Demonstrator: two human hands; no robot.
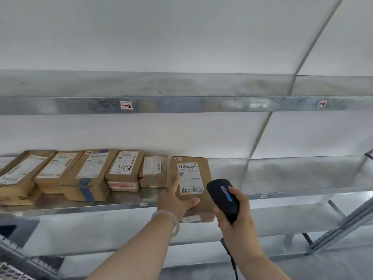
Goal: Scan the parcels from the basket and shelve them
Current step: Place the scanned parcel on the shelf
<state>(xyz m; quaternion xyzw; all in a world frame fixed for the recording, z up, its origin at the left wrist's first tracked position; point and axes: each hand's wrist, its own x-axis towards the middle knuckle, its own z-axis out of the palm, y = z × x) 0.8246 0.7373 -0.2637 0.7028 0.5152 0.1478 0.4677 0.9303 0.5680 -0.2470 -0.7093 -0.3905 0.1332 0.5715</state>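
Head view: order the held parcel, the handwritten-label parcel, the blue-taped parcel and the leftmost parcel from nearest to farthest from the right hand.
1. Held parcel, just left of the right hand.
2. Handwritten-label parcel, mid-row.
3. Blue-taped parcel, further left.
4. Leftmost parcel, row's far end.

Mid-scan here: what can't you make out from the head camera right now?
Head view:
- basket: cut off at the bottom-left edge, contents unseen.
- held parcel: lower part hidden by left hand and scanner; whether it rests on the shelf is unclear.
- shelf tag: too blurred to read.
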